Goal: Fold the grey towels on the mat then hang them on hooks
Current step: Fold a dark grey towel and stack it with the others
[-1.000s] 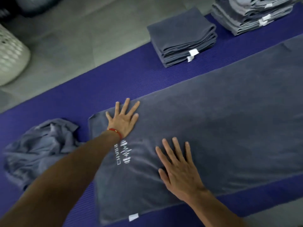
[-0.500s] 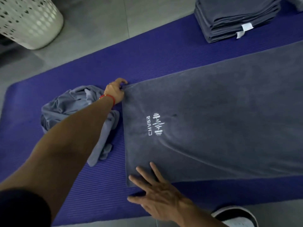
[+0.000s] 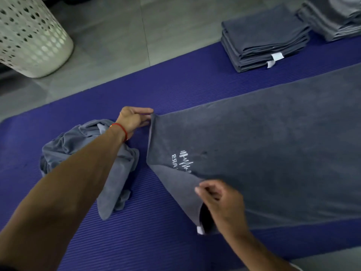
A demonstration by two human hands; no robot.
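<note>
A long grey towel (image 3: pixel 263 153) with a white logo lies spread across the purple mat (image 3: pixel 175 90). My left hand (image 3: pixel 132 120) pinches its far left corner. My right hand (image 3: pixel 222 200) grips the near left corner and has lifted it, so the near edge is turned over toward the logo and shows the paler underside with a white tag. A crumpled grey towel (image 3: pixel 82 151) lies on the mat to the left, partly under my left forearm.
A stack of folded grey towels (image 3: pixel 263 38) sits on the mat's far edge, and a second stack (image 3: pixel 336 18) at the top right. A white perforated basket (image 3: pixel 29 36) stands on the grey floor at the top left.
Both hands went from pressing flat on the towel to its left end. The left took the far corner, the right picked up the near corner and turned it over.
</note>
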